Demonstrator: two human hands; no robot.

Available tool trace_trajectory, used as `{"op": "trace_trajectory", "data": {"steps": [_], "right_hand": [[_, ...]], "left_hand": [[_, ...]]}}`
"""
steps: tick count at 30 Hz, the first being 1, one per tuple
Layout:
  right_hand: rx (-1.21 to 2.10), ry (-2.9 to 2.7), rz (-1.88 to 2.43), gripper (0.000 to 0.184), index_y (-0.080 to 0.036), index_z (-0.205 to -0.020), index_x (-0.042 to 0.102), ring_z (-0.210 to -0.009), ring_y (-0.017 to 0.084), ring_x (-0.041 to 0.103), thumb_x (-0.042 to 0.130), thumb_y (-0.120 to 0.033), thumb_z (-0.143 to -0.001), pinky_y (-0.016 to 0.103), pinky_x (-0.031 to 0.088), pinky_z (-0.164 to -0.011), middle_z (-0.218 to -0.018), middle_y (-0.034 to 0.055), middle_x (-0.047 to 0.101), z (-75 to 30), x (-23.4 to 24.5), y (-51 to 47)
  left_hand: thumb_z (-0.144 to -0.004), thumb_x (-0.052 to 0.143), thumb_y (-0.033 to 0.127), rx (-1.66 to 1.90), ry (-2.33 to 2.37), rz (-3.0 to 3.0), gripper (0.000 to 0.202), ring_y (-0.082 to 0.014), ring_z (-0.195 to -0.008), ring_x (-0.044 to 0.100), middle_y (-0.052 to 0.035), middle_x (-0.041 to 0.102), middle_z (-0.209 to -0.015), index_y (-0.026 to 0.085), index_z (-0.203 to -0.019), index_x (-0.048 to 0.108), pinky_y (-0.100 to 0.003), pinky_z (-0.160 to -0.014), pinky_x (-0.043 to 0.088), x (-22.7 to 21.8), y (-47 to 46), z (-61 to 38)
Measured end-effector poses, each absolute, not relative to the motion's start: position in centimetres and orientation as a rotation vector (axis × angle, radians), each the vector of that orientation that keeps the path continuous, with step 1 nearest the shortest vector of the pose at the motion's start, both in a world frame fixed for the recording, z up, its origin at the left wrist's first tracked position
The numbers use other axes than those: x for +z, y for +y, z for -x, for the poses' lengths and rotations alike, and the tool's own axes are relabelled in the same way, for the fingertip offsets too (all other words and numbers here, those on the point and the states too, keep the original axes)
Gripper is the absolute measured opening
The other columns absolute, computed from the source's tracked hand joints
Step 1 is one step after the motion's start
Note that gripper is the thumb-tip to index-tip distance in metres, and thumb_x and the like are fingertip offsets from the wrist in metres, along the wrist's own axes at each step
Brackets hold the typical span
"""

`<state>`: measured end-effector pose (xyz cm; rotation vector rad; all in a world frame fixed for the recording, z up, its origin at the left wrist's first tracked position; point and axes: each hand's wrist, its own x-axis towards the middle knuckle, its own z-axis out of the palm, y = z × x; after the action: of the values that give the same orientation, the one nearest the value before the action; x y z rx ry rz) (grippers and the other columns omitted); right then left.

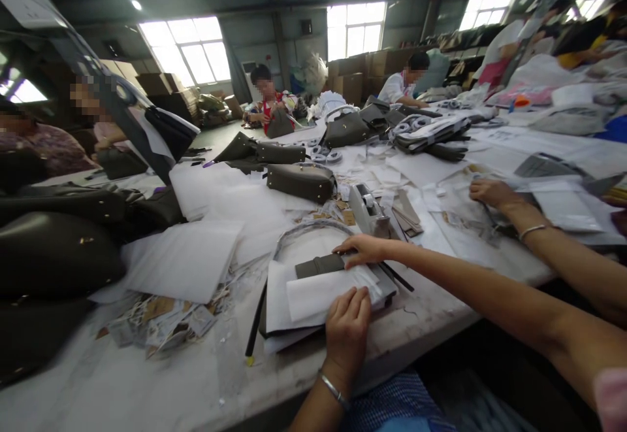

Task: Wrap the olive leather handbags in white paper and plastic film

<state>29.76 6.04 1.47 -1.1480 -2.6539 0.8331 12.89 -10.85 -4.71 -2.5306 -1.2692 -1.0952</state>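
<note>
A flat, dark olive bag (263, 319) lies before me at the table edge, mostly covered by white wrapping sheets (279, 288). Fingers bent and close together, my left hand (349, 321) grips the near edge of a folded white sheet (313, 293) on top. Across the far side reaches my right hand (361, 250), its fingers stretched out over the end of an olive folded piece (318, 265) and the sheet. A wrapped, curved handle (294, 228) arches behind the bag. Dark straps stick out at both sides. The bag's underside is hidden.
Beyond my hands stand a grey tape dispenser (368, 210) and an olive bag (300, 182). Loose tags (166, 321) and white sheets (189, 259) lie left, beside stacked bags (53, 255). A co-worker's hand (494, 193) works at the right. A slanted post (122, 112) rises left.
</note>
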Motion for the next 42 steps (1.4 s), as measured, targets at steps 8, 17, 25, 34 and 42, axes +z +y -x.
{"op": "trace_trajectory", "data": {"steps": [8, 17, 25, 34, 42], "right_hand": [[0.379, -2.433, 1.107, 0.046, -0.025, -0.142, 0.052, -0.133, 0.026, 0.049, 0.056, -0.032, -0.097, 0.046, 0.034, -0.116, -0.141, 0.0080, 0.057, -32.9, -0.5, -7.1], [-0.059, -2.480, 1.161, 0.069, -0.025, -0.150, 0.039, -0.142, 0.028, 0.037, 0.046, 0.000, -0.086, 0.059, 0.019, -0.119, -0.152, 0.0063, 0.045, -32.8, -3.2, -8.6], [0.763, -1.831, 1.378, 0.024, -0.022, -0.111, 0.068, -0.102, 0.025, 0.067, 0.052, -0.033, -0.097, 0.039, 0.052, -0.092, -0.108, 0.0086, 0.072, -28.1, -3.5, -14.8], [1.665, -0.547, 1.090, 0.033, -0.021, -0.083, 0.055, -0.113, 0.024, 0.060, 0.080, -0.027, -0.062, 0.034, 0.044, -0.103, -0.094, 0.0020, 0.069, -21.2, -2.3, -14.5], [1.878, -0.567, 1.005, 0.048, -0.020, -0.107, 0.065, -0.115, 0.024, 0.059, 0.070, -0.017, -0.059, 0.037, 0.043, -0.103, -0.112, 0.0038, 0.069, -18.3, -1.6, -12.2]], "left_hand": [[-0.097, 0.053, 0.018, -1.081, -1.279, 2.734, 0.022, -0.0196, -0.114, 0.061, -0.0033, 0.068, -0.126, 0.020, -0.117, 0.063, -0.036, -0.101, 0.052, -2.1, -11.4, -11.8], [-0.095, 0.057, 0.018, -0.443, -1.211, 2.455, 0.060, -0.0311, -0.144, 0.034, -0.0090, 0.038, -0.156, 0.018, -0.150, 0.035, -0.054, -0.116, 0.037, 0.3, -12.7, -1.5], [-0.099, 0.048, 0.015, -0.589, -1.293, 2.445, 0.046, -0.0246, -0.127, 0.056, -0.0023, 0.057, -0.141, 0.024, -0.145, 0.045, -0.043, -0.102, 0.050, -2.6, -11.9, 1.7], [-0.099, 0.051, 0.019, -0.803, -1.346, 2.480, 0.048, -0.0221, -0.124, 0.059, -0.0013, 0.061, -0.137, 0.028, -0.146, 0.044, -0.037, -0.099, 0.053, -3.6, -11.4, 2.2], [-0.098, 0.052, 0.018, -0.898, -1.507, 2.324, 0.056, -0.0207, -0.122, 0.061, -0.0023, 0.061, -0.137, 0.032, -0.150, 0.036, -0.034, -0.097, 0.053, -4.3, -11.6, 2.3]]}}
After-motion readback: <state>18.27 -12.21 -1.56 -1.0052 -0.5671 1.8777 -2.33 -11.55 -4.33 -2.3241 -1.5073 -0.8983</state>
